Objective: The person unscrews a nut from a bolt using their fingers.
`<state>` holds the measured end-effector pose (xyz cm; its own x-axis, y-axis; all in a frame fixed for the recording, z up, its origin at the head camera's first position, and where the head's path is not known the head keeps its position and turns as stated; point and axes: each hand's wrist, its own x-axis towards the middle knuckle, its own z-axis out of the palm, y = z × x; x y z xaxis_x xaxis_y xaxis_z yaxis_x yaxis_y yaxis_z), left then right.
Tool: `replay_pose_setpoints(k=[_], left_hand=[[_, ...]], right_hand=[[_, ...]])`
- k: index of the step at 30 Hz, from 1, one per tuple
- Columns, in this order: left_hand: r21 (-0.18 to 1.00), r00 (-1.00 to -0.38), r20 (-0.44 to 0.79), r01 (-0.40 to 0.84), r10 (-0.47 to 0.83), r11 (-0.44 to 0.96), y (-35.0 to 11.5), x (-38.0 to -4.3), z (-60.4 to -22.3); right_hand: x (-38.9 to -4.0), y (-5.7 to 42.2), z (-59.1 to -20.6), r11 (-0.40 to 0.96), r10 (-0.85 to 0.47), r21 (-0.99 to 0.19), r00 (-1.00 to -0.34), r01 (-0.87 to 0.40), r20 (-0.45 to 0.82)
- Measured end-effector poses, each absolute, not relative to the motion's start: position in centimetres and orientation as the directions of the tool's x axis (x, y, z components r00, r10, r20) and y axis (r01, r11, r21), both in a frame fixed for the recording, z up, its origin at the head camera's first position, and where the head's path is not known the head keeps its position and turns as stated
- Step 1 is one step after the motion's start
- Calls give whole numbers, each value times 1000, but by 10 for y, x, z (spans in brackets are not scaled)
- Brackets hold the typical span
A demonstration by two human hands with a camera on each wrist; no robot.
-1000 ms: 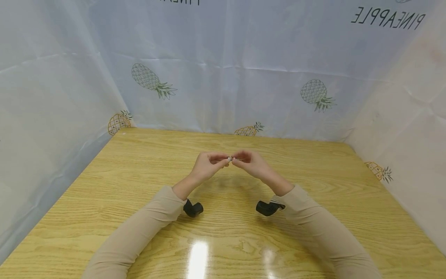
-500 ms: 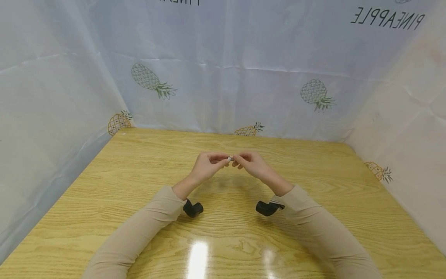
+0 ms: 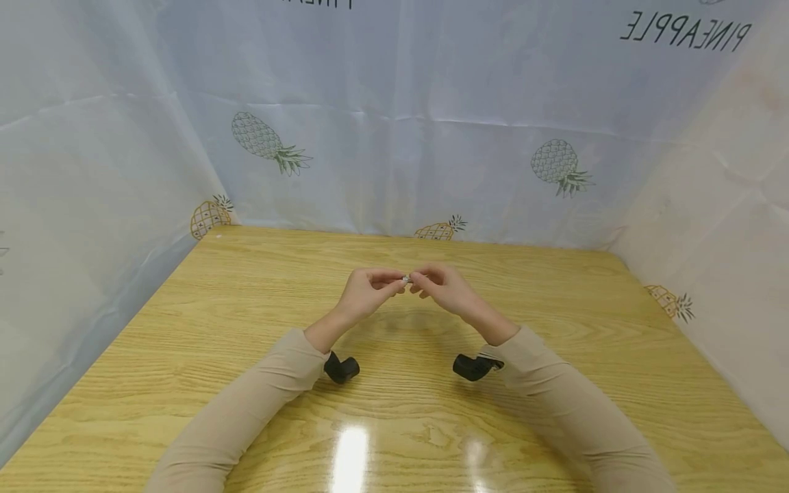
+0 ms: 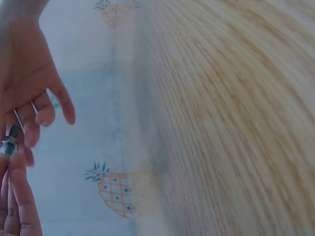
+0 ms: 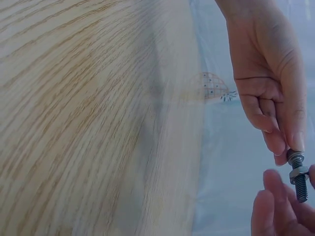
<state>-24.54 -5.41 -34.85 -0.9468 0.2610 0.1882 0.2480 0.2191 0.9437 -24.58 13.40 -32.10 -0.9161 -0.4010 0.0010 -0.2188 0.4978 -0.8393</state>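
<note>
My left hand and right hand meet fingertip to fingertip above the middle of the wooden table. Between them is a small metal bolt, held by its head end between my left thumb and fingers. A hex nut sits partway along the bolt's thread, with a washer close to the head. In the right wrist view, a right fingertip touches the side of the nut while the other right fingers are spread loosely. From the left wrist view, the bolt shows at the left edge, partly covered by fingers.
A wood-grain table spreads under both arms. White curtains printed with pineapples stand along its back and sides. Black wrist-worn mounts stick out below both beige sleeves.
My right thumb and fingers have shifted their grip around the nut, the thumb rising and the lower fingers loosening below. My left hand stays in place on the bolt.
</note>
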Motion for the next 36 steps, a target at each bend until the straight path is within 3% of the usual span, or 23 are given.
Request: replay_pose_setpoints(k=[12,21,30,36], left_hand=[[949,-945,193,248,263,195,-55,-246,-350],[943,-942,200,260,270,207,-56,-245,-349],[948,-944,201,255,263,190,-55,-245,-348],[940,-943,202,262,265,216,-55,-244,-349]], right_hand=[[-243,133,-318,511,-352,-830,-935,-226,38],[-244,134,-320,531,-369,-833,-928,-158,-59],[-244,134,-320,517,-362,-828,-932,-220,22],[-246,134,-322,507,-396,-842,-918,-186,-35]])
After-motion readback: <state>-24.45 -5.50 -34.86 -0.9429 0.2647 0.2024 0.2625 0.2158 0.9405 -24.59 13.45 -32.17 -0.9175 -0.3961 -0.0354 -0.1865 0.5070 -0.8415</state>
